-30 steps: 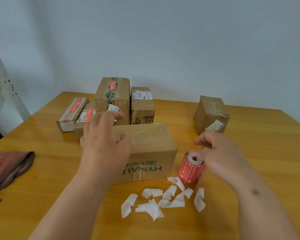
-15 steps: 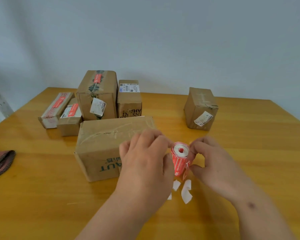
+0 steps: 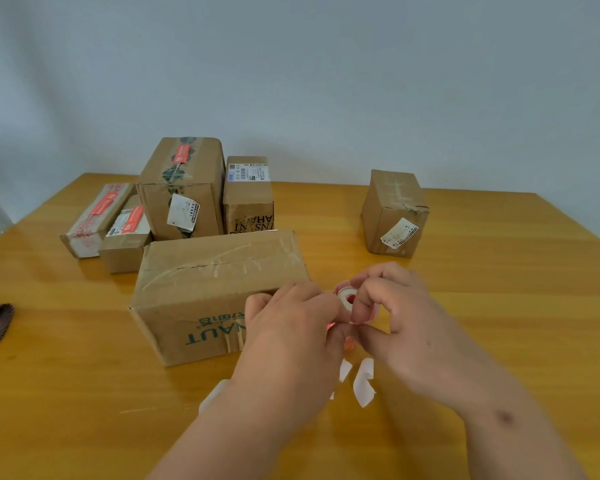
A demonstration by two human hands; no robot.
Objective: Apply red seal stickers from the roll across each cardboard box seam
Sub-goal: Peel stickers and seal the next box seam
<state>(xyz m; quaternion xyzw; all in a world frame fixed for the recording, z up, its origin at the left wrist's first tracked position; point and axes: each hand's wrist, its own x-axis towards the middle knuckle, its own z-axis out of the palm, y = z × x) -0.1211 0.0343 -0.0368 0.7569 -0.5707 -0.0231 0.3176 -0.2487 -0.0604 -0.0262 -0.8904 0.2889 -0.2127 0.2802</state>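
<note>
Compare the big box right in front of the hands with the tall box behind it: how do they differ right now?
The big box lies low and wide, while the tall box stands higher and narrower. The tall box already has a red seal sticker across its top seam; the big box's taped seam shows none. The tall box bears a white label on its front; the big box shows green lettering, upside down. Both are brown cardboard, taped shut, resting on the wooden table.

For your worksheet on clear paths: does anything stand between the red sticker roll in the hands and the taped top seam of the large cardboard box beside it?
Nothing visible does. The red sticker roll is held just right of the large cardboard box, whose top seam lies uncovered.
</note>
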